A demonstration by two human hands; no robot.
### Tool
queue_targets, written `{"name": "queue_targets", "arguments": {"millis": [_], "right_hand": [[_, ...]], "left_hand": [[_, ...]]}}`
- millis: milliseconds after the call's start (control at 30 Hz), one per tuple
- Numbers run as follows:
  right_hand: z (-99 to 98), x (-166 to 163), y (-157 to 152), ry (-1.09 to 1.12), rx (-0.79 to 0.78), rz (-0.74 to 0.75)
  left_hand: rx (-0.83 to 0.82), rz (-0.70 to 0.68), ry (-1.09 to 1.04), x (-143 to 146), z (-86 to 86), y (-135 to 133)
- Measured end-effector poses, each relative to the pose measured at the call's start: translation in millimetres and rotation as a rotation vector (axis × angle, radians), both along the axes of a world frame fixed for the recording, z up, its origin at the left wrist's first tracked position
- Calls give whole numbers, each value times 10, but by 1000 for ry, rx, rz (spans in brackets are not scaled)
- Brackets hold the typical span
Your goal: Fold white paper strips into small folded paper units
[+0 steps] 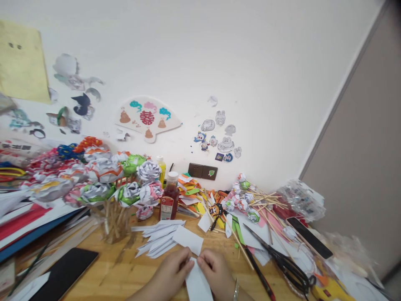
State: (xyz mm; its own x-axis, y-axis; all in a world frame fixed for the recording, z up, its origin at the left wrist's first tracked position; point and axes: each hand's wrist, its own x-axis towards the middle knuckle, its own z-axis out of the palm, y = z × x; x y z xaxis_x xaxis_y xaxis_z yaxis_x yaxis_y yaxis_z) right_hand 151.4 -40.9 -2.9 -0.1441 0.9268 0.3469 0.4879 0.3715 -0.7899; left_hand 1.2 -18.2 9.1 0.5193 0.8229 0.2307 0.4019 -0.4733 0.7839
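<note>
Pinching one white paper strip (198, 286) between them: left hand (171, 275) grips its top edge from 9 o'clock, right hand (216, 272) from 3 o'clock, both low on the table (125, 269). Around the hands: one black phone (64, 274) at 9, one pile of white strips (158, 241) at 10, one red bottle (169, 201) at 11, one pair of scissors (282, 261) at 3.

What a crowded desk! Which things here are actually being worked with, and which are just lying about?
In hand: left hand and right hand both pinch the white paper strip; cut white paper pieces lie just beyond them.
Lying about: scissors, red bottle, paper flowers on sticks, black phone on the left, loose wooden skewers.
</note>
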Motion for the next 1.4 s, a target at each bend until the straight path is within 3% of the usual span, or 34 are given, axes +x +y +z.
{"name": "queue_targets", "arguments": {"millis": [133,300,467,633,700,933,1100,1200,1400], "right_hand": [[15,0,-12,-3,9,26],[32,-4,-25,-6,-11,31],[14,6,-16,11,12,3],[-10,33,15,157,-47,65],[-3,33,16,161,-71,91],[13,-4,4,122,-58,56],[-28,-1,62,368,-112,28],[-33,-6,87,492,-188,75],[-107,-16,102,577,-206,195]], "left_hand": [[-66,-21,-44,0,22,9],[-9,41,-73,-10,31,19],[-55,0,-125,-4,-9,26],[-253,-2,-303,-2,-65,100],[-319,35,-362,-20,-68,137],[-325,186,-480,-60,-2,191],[-473,16,-418,43,-40,136],[-456,-111,-355,91,-88,65],[-373,5,-384,108,-141,55]]}}
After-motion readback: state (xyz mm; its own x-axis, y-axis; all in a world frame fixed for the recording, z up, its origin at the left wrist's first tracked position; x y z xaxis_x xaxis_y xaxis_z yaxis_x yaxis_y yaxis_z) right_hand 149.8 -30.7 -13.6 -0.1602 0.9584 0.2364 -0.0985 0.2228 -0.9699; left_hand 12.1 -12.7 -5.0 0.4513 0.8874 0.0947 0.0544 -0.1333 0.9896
